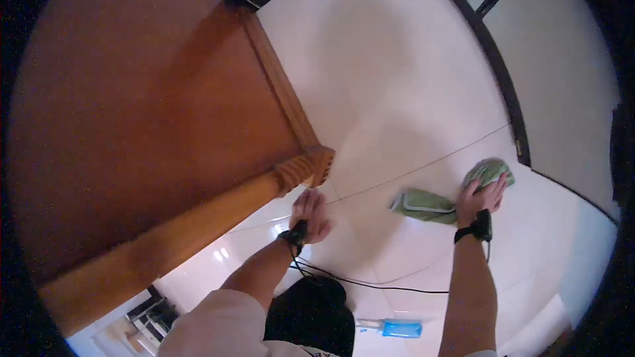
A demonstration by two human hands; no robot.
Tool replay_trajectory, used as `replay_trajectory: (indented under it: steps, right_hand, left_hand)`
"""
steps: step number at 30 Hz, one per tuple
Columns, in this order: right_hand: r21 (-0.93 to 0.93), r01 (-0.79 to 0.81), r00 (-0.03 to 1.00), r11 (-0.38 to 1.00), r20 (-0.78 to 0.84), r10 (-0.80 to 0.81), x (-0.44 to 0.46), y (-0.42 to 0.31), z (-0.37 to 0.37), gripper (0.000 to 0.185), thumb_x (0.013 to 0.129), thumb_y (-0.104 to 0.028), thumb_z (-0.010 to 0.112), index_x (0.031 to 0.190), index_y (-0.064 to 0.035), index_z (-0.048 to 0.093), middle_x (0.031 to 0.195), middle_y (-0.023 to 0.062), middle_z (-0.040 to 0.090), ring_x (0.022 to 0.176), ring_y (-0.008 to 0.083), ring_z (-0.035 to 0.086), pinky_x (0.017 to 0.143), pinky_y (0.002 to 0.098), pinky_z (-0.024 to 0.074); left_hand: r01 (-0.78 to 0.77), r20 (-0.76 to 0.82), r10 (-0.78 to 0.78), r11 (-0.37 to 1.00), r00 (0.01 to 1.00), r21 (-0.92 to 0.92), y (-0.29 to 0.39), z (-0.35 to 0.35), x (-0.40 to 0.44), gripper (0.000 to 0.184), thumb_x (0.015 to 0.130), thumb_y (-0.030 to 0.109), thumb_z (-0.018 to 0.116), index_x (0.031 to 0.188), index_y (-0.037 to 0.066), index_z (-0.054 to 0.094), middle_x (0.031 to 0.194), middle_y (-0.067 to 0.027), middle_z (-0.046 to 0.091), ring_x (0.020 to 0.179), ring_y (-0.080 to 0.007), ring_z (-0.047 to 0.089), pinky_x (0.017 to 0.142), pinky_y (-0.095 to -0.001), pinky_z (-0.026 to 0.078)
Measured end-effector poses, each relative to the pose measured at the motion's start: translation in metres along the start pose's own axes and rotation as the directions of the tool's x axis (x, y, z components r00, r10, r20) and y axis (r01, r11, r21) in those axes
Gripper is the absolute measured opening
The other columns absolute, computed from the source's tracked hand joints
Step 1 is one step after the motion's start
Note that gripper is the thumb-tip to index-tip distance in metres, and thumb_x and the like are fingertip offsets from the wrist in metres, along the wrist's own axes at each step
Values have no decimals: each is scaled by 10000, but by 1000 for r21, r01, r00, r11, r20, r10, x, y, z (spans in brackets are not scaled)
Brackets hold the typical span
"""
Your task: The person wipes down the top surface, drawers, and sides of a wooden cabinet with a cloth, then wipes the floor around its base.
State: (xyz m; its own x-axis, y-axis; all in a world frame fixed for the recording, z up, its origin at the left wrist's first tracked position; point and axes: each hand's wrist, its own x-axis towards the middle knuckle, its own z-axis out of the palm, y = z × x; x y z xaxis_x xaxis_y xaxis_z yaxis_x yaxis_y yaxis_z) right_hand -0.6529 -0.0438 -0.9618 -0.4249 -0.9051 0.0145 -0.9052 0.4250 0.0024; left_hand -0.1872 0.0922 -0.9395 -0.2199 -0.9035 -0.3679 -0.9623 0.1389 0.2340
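Note:
My right hand (485, 197) presses on a bunched green cloth (491, 169) on the pale tiled floor, its fingers over the cloth. A flatter part of the same cloth, with a light edge, trails to the left of the hand. My left hand (311, 215) is lower and further left, just below the carved corner of a wooden piece of furniture (321, 164). Its fingers and thumb are apart and nothing shows in them. Whether it touches the furniture or the floor I cannot tell. Both wrists wear black bands with cables.
A brush-like tool with a blue part (402, 328) lies on the floor (370, 92) near my body. Black cables (397, 287) cross between my arms. A dark skirting strip (503, 86) runs along the wall at right. The wooden furniture fills the left side.

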Motion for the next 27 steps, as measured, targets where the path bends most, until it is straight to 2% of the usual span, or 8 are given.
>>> replay_trajectory:
  steps: [4,11,14,17,20,23,25,27]
  right_hand:
    - [66,-28,999,997,-36,31,-2,-7,-9,674,972,-324,539,1508,54,388,1668,161,302,1539,370,271,1198,570,261]
    - [81,-44,999,996,-1,44,-12,-6,-16,694,959,-308,526,1521,62,357,1660,158,314,1534,383,274,1190,604,257]
    - [55,-80,997,995,23,78,-16,3,-6,680,956,-302,516,1510,65,370,1659,159,310,1531,386,275,1174,612,275]
    - [1,-41,999,999,-18,41,-22,62,53,701,979,-357,480,1515,72,340,1666,152,295,1530,390,268,1150,614,300]
    - [-13,-65,998,998,-4,65,-15,16,-4,751,992,-430,456,1538,62,301,1665,155,297,1526,391,273,1153,601,304]
    - [12,-57,998,998,33,56,-10,-3,-27,780,983,-467,475,1547,45,308,1662,168,295,1522,393,277,1156,594,306]
    - [5,-63,997,998,50,63,-11,-2,-26,774,980,-467,483,1542,41,322,1660,169,296,1519,398,278,1158,594,305]
    - [-17,-68,995,998,69,69,-12,2,-23,769,978,-467,491,1538,37,336,1658,171,298,1516,403,278,1159,593,304]
  left_hand:
    - [63,122,-75,993,990,100,3,-5,-3,900,765,526,654,1445,-29,454,1528,-313,371,1401,-537,342,1127,-634,335]
    - [51,83,-54,998,995,35,5,-9,-4,900,712,577,700,1357,-24,517,1429,-276,460,1278,-514,461,1040,-646,404]
    - [94,161,-94,996,982,11,15,-26,2,875,712,561,708,1330,-35,543,1416,-285,464,1251,-523,486,1007,-660,427]
    - [107,99,-107,994,989,4,19,-25,-5,866,709,552,718,1310,-51,556,1385,-295,486,1252,-528,488,996,-658,440]
    - [141,248,-96,975,964,-171,-3,24,-33,1055,713,715,674,1440,-18,459,1575,-331,286,1411,-560,313,1076,-700,358]
    - [-38,-188,19,994,982,-100,-5,61,-46,1059,717,750,656,1448,8,462,1566,-318,308,1434,-556,290,1060,-736,357]
    - [150,40,-148,869,988,-472,4,46,-43,1040,735,747,651,1452,17,461,1570,-312,304,1440,-556,277,1073,-747,335]
    - [353,290,-204,591,935,-725,10,24,-31,1021,753,743,646,1457,27,461,1573,-307,301,1447,-555,263,1085,-758,313]
